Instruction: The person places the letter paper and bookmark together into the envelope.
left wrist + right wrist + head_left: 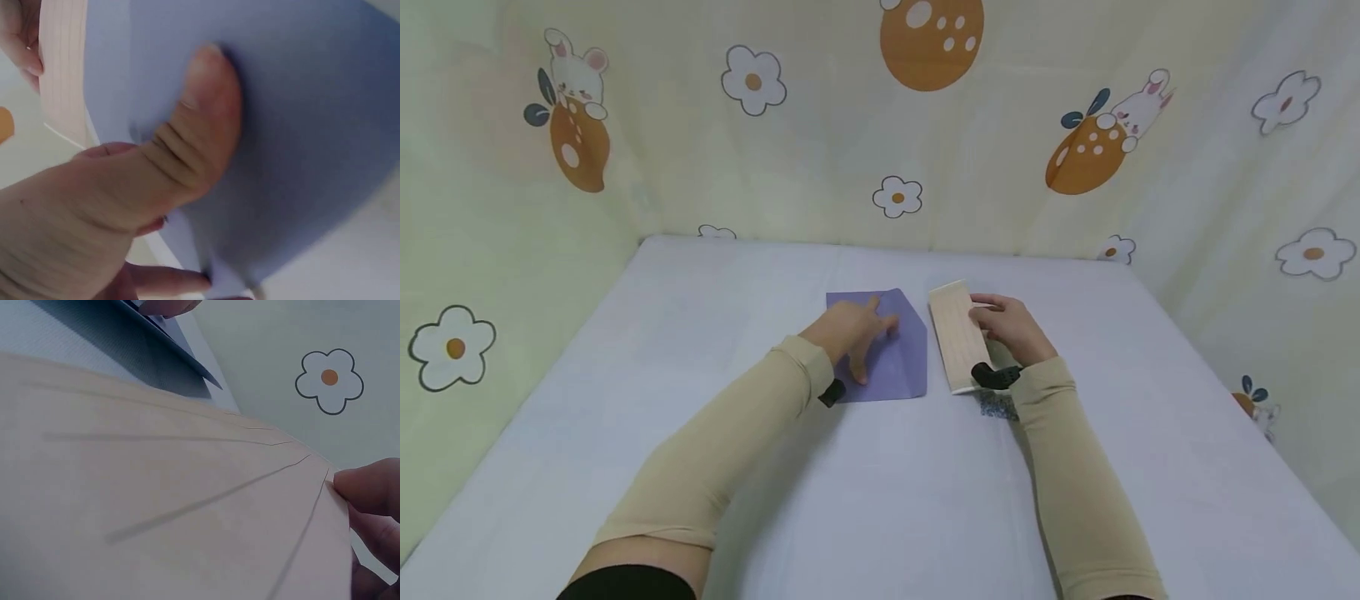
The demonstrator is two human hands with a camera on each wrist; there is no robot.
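A purple paper envelope (906, 367), its pointed flap to the right, lies on the white table. My left hand (850, 325) rests over it with fingers spread. In the left wrist view the bent thumb presses on the purple paper (312, 125), while other fingertips touch it near the flap edge. To its right, my right hand (1011, 325) pinches the right edge of a folded cream paper (957, 333) with printed lines between thumb and fingers. The right wrist view shows this paper (156, 487) close up, slightly bowed, its edge at the fingertips (365, 487).
A dark speckled patch (997, 406) shows on the table under the right wrist. Black camera mounts sit at both wrists. The white table (887, 500) is bordered by a patterned curtain (820, 150) at the back and sides.
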